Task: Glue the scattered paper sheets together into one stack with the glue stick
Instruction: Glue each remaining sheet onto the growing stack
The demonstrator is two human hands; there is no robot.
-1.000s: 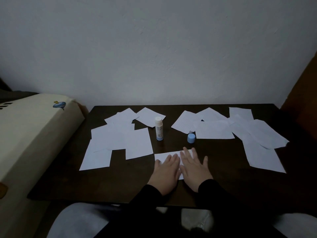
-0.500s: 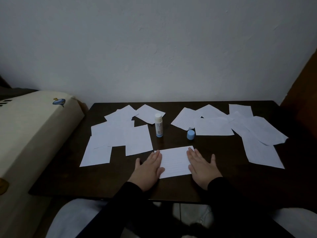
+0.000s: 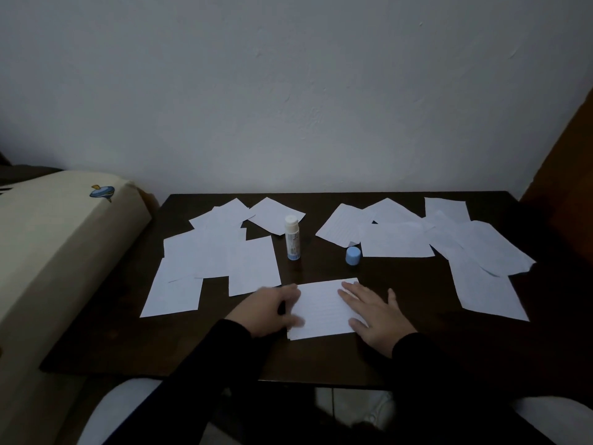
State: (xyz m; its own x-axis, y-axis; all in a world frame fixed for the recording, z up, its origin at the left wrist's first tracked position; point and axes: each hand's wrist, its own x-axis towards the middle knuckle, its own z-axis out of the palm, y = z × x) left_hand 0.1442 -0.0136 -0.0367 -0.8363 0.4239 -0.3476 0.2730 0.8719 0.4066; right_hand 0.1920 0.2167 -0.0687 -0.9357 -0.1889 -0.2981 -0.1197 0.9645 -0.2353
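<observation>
Nearest me, my left hand [image 3: 268,308] lay at the left edge of the lined white paper sheet [image 3: 322,308] at the front of the dark wooden table [image 3: 417,348]; it was blurred, fingers loosely curled at the paper's edge, and I could not tell whether that grip was closed on anything. My right hand [image 3: 373,314] rested flat on the sheet's right side, fingers spread apart and clamped on nothing, only pressing down.

I judged this sheet light, thin and floppy, likely to slide on the smooth wood and crease if pinched hard, so a flat palm for holding it and a lifted corner or edge for picking it up looked best.

Just beyond stood the white glue stick with a blue base [image 3: 292,237], upright and uncapped, with its small round blue cap [image 3: 353,255] lying apart to the right. The stick looked rigid and easy to tip, best taken around its middle.

Farther back, the loose white sheets on the left [image 3: 221,255] and the loose white sheets on the right [image 3: 449,242] lay overlapping and unglued. I judged most of the task remained.
</observation>
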